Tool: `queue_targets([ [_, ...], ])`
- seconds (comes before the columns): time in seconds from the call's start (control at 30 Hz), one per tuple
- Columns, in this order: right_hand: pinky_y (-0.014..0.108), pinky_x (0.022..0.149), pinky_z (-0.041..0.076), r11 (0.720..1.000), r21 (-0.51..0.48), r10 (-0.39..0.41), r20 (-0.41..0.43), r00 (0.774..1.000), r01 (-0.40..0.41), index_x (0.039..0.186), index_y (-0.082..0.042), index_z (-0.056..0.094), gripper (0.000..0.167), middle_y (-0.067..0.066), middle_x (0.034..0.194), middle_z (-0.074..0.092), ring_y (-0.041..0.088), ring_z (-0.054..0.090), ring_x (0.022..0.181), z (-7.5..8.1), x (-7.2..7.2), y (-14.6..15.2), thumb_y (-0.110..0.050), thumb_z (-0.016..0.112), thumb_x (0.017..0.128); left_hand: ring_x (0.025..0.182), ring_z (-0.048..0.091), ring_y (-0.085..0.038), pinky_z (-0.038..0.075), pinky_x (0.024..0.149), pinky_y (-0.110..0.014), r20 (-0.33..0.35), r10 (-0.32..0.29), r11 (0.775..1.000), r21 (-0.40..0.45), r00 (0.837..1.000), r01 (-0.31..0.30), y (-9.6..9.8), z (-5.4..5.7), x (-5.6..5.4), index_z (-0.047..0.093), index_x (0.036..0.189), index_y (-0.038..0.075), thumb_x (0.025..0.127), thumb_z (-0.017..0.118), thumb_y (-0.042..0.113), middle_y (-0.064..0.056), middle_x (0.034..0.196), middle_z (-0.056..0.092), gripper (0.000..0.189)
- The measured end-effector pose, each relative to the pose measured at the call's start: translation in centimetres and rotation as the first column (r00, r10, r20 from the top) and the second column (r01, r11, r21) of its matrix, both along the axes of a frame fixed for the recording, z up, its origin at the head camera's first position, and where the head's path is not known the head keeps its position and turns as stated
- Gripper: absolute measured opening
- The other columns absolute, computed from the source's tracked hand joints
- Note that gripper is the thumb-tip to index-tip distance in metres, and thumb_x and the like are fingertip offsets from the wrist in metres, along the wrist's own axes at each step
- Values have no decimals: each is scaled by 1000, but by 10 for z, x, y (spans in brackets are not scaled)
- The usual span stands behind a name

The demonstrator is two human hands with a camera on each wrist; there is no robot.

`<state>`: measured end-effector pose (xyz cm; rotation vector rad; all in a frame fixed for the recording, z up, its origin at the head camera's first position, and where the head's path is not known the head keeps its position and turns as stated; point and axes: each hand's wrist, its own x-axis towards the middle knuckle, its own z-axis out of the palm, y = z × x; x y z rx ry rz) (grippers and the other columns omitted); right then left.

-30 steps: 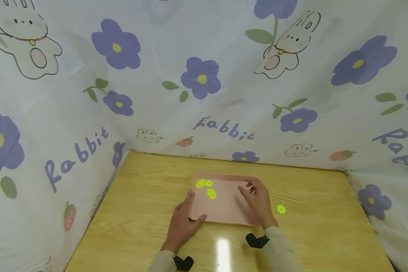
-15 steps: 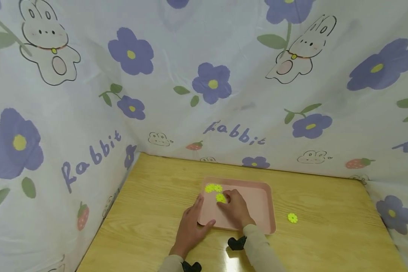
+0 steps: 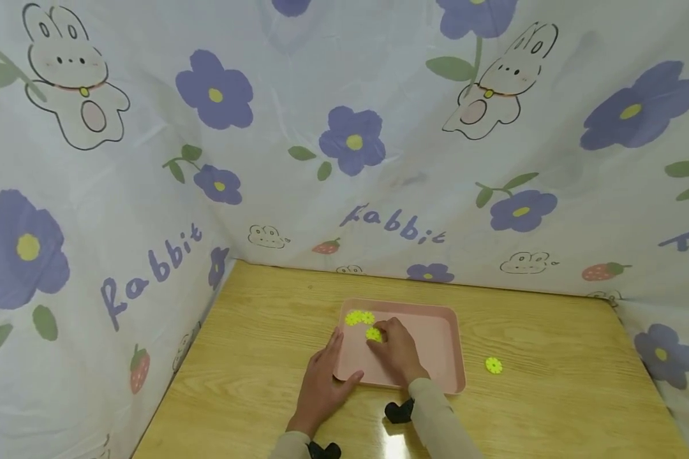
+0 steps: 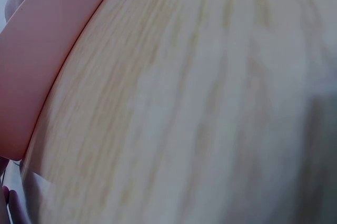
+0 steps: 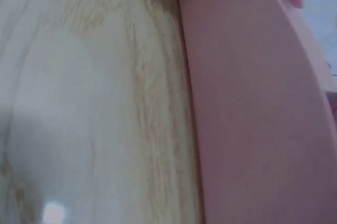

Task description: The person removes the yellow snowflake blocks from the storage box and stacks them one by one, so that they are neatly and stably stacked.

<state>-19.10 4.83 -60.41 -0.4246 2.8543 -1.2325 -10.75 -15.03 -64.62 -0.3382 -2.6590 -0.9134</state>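
A pink tray (image 3: 436, 350) lies on the table, with several bright yellow notched discs (image 3: 355, 317) near its far left corner. My right hand (image 3: 400, 350) reaches into the tray, its thumb and fingertips pinching around another yellow notched disc (image 3: 373, 334). The underside of that disc is hidden. Along the tray's left side rest the straight fingers of my left hand (image 3: 321, 382), while its thumb touches the front rim. Both wrist views show mostly the outer tray wall (image 4: 47, 50) and table, with only small parts of the hands at the edges.
One loose yellow notched disc (image 3: 494, 365) lies on the wooden table (image 3: 551, 395), right of the tray. A white cloth (image 3: 287, 204) printed with flowers and rabbits hangs behind and beside the table.
My right hand has moved left from the tray's right side to the yellow disc and now pinches it. The left hand stays at the tray's left side. The head view has shifted slightly.
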Motion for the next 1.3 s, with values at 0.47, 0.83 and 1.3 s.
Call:
queue_targets([
  [0.47,35,73,53,985,-115,-134,-45,990,128,121,-10,76,35,1,101,65,14,57,83,28,24,60,-25,83,90,143,47,-28,37,115,-55,32,-23,999,39,999,22,2,0,-4,29,165,14,95,67,58,0,170,27,91],
  [0.83,32,66,48,961,-114,-265,-127,956,252,124,0,74,39,10,102,66,21,57,84,36,45,139,-18,83,90,148,41,-24,33,118,-50,67,-27,998,54,997,24,1,-2,-5,27,166,16,95,69,57,4,171,23,92],
  [1.3,29,70,51,875,-80,-478,16,878,478,130,3,68,42,18,111,64,27,60,93,9,72,220,-21,76,96,150,38,-23,31,119,-51,94,-27,998,56,995,22,3,2,-5,24,166,18,96,67,59,6,172,19,92],
])
